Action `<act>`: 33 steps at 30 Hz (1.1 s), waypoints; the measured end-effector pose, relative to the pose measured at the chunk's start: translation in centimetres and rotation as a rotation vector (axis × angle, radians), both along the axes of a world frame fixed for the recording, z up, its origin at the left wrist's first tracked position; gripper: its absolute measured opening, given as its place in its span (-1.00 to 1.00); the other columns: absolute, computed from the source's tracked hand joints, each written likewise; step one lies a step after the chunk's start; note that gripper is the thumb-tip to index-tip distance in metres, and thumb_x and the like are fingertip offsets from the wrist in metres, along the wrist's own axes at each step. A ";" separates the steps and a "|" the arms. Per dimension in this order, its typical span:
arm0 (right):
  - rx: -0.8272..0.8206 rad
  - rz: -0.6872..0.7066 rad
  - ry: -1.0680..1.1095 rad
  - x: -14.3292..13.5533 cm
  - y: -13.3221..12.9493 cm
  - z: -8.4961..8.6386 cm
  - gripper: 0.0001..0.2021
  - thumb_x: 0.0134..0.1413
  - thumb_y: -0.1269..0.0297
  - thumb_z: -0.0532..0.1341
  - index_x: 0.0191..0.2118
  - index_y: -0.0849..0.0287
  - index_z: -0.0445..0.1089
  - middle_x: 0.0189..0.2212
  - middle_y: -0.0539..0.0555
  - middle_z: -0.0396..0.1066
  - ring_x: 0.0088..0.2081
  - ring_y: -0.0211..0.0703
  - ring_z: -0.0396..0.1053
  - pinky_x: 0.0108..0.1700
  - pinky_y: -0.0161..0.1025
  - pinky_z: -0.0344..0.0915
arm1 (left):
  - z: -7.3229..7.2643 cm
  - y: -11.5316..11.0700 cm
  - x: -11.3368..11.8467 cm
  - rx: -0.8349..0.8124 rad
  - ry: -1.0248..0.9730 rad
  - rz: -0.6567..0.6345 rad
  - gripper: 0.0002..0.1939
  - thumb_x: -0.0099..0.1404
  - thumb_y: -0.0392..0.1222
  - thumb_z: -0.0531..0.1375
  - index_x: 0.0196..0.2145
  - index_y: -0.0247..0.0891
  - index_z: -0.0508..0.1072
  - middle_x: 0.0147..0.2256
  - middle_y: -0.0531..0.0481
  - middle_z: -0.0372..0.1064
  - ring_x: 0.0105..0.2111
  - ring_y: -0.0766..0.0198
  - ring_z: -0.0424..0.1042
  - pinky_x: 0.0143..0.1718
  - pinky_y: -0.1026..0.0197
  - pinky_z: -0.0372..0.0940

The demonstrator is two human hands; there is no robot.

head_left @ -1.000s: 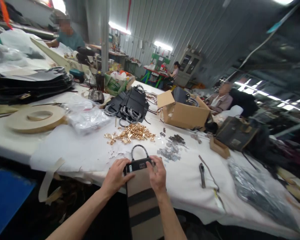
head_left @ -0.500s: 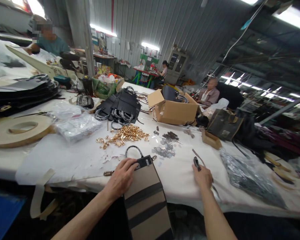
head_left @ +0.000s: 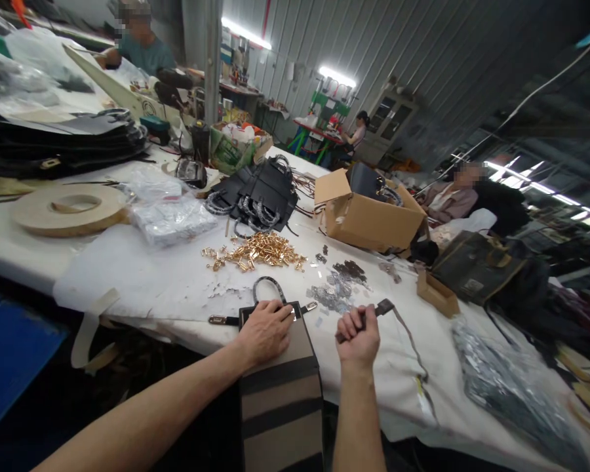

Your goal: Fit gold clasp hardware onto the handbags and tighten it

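Note:
A grey-brown handbag with black bands [head_left: 282,393] lies at the table's front edge, its lower part hanging over. A curved black-and-white handle [head_left: 269,278] rises from its top end, and clasp tabs stick out at both sides. My left hand [head_left: 268,331] grips that top end from above, fingers pressed together over a shiny metal piece and the thumb hidden. My right hand [head_left: 358,337] is closed in a fist around the handle of a small hammer, whose dark head [head_left: 385,306] points right. It is raised just right of the bag, apart from it.
Beyond the bag lie gold clasps [head_left: 260,251] and thin metal plates [head_left: 332,292]. Black bag parts [head_left: 258,193] and an open cardboard box [head_left: 373,219] stand farther back. A tape roll [head_left: 71,208] is at left, a plastic bag [head_left: 511,380] at right. Other people sit behind.
My right hand has lifted the hammer off the table and moved left toward the bag. My left hand has shifted farther over the bag's top end. The view has turned slightly.

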State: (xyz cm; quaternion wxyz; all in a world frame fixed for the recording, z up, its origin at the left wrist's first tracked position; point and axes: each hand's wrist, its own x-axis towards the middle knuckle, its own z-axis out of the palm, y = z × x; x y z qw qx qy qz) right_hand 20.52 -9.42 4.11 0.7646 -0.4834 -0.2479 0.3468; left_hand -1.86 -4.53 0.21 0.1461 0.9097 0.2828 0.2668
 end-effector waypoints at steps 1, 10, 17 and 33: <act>0.035 0.014 0.030 -1.8 0.6 0.4 -0.63 0.20 -0.01 0.26 -0.42 0.10 0.17 -0.59 -0.22 -0.12 -0.67 -0.41 -0.18 -0.66 -0.42 -0.13 | 0.1 0.0 0.1 0.001 0.010 0.003 -0.64 0.30 -0.16 0.25 0.06 -0.14 0.43 0.07 -0.15 0.43 0.04 -0.10 0.32 0.04 -0.11 0.21; 0.228 -0.147 -0.016 -7.4 3.0 -1.3 -0.56 0.29 0.16 0.19 -0.54 0.09 -0.02 -0.69 -0.21 -0.12 -0.70 -0.38 -0.20 -0.65 -0.33 -0.21 | 0.4 0.5 0.2 -0.023 0.049 -0.003 -0.62 0.28 -0.14 0.28 0.06 -0.11 0.41 0.10 -0.10 0.43 0.05 -0.11 0.31 0.01 -0.13 0.21; 0.266 -0.232 -0.154 -8.2 2.9 -1.7 -0.52 0.40 0.13 0.09 -0.55 0.09 -0.08 -0.69 -0.19 -0.15 -0.70 -0.39 -0.19 -0.63 -0.33 -0.18 | 0.5 0.5 0.4 -0.027 0.066 0.009 -0.65 0.29 -0.10 0.28 0.02 -0.14 0.43 0.08 -0.11 0.43 0.04 -0.09 0.31 0.00 -0.11 0.21; 0.027 -0.312 -0.512 -9.3 5.3 -2.3 -0.56 0.36 0.05 0.19 -0.51 0.07 0.08 -0.71 -0.19 0.08 -0.68 -0.34 0.07 -0.58 -0.30 0.08 | 1.0 0.7 0.1 -0.074 0.167 -0.007 -0.67 0.34 -0.06 0.24 0.00 -0.24 0.44 0.10 -0.14 0.43 0.08 -0.06 0.26 0.05 -0.09 0.22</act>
